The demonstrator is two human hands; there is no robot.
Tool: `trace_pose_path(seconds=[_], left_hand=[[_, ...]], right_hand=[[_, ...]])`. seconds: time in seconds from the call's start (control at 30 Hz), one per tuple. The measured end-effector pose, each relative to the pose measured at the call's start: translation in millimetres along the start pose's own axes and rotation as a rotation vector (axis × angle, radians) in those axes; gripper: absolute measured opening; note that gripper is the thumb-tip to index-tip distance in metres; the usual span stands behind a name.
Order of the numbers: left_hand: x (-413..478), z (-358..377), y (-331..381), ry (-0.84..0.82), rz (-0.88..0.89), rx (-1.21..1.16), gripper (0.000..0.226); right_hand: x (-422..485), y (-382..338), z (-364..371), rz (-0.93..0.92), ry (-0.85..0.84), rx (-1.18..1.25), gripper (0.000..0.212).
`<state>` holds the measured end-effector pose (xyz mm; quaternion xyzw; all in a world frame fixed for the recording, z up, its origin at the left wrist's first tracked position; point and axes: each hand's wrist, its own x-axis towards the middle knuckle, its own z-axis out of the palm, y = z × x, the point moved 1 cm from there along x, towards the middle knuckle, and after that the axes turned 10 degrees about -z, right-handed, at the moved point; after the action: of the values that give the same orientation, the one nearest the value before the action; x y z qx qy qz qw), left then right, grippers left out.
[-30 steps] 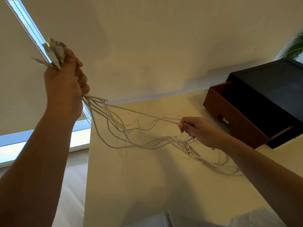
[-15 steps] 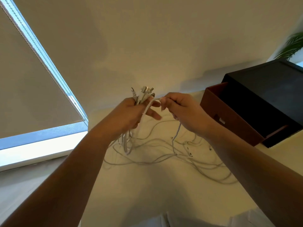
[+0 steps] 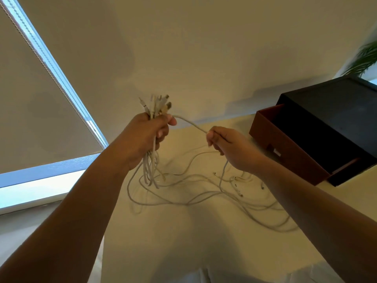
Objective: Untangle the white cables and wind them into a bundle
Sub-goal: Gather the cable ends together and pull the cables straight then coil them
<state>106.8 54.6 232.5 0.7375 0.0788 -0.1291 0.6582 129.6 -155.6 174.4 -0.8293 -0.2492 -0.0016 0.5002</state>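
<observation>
Several white cables [image 3: 204,198] sprawl in loose loops over the cream table [image 3: 183,242]. My left hand [image 3: 146,137] is raised above the table and clenched around a bunch of them, with the plug ends [image 3: 158,106] sticking up out of the fist and the strands hanging down below it. One cable arcs from that fist across to my right hand [image 3: 228,148], which pinches it between thumb and fingers; the cable drops from there to the table. Loose plug tips [image 3: 237,189] lie among the loops on the right.
A brown open box [image 3: 285,154] with a black box [image 3: 334,111] set in or on it stands at the table's right back corner. A window with a roller blind [image 3: 40,99] is to the left, and a plant [image 3: 365,58] shows at far right. The table's left edge [image 3: 103,231] drops to the floor.
My left hand came down from high on the left to the middle, still holding the bunch. My right hand rose from the table, met it, then drew one cable out to the right.
</observation>
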Motion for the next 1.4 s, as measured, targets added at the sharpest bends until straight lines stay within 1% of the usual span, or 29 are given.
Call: trace_pose_path(seconds=[0.07,0.13,0.23,0.33,0.53,0.63,0.73,0.9,0.97,1.0,1.03,1.1,1.17,1.23,1.3,1.4], left_hand=[[1.5,-8.6,2.9,0.052,0.021,-0.082,0.027],[3.3,-14.3,4.3,0.093,0.041,-0.136,0.027],[4.9,-16.4,3.5,0.134,0.063,-0.162,0.029],[5.5,-24.7,5.0,0.171,0.086,-0.280,0.029],[5.6,-38.0,8.5,0.188,0.131,-0.404,0.029],[9.6,-43.1,5.6,0.211,0.132,-0.401,0.028],[16.0,-48.4,-4.1,0.236,0.102,-0.387,0.028],[22.4,-56.9,-20.9,0.271,0.032,-0.410,0.027],[25.7,-56.5,-25.7,0.300,0.035,-0.349,0.028],[26.9,-57.1,-28.1,0.339,0.036,-0.268,0.028],[28.4,-59.2,-31.8,0.385,0.033,-0.165,0.028],[31.1,-63.2,-40.3,0.436,0.016,0.002,0.024],[32.0,-65.1,-47.1,0.469,-0.010,0.080,0.021],[31.8,-65.4,-49.3,0.533,-0.031,0.148,0.031],[30.6,-62.1,-47.5,0.552,-0.011,0.148,0.037],[25.1,-46.5,-38.1,0.463,0.066,0.111,0.039]], right_hand=[[-7.1,21.8,-3.9,0.049,-0.012,-0.034,0.034],[-12.9,39.1,-5.2,0.092,-0.011,0.013,0.034],[-17.1,50.4,-4.3,0.132,-0.030,0.053,0.033],[-23.0,59.7,-6.7,0.157,-0.055,0.020,0.033],[-36.3,78.5,-13.1,0.202,-0.057,-0.053,0.035],[-43.5,88.1,-13.6,0.242,-0.062,-0.078,0.037],[-46.9,88.3,-17.8,0.258,-0.035,0.005,0.037],[-49.0,72.8,-38.6,0.288,0.085,0.283,0.034],[-51.1,73.3,-42.8,0.321,0.095,0.370,0.035],[-51.3,73.4,-43.3,0.333,0.104,0.378,0.035],[-51.3,73.9,-43.3,0.339,0.118,0.342,0.036],[-51.3,73.1,-41.1,0.325,0.132,0.190,0.037],[-50.2,70.5,-38.9,0.311,0.131,0.067,0.038],[-48.6,68.3,-40.4,0.322,0.115,-0.084,0.035],[-47.1,64.7,-43.6,0.345,0.063,-0.241,0.026],[-45.1,54.0,-43.6,0.333,-0.037,-0.339,0.021]])
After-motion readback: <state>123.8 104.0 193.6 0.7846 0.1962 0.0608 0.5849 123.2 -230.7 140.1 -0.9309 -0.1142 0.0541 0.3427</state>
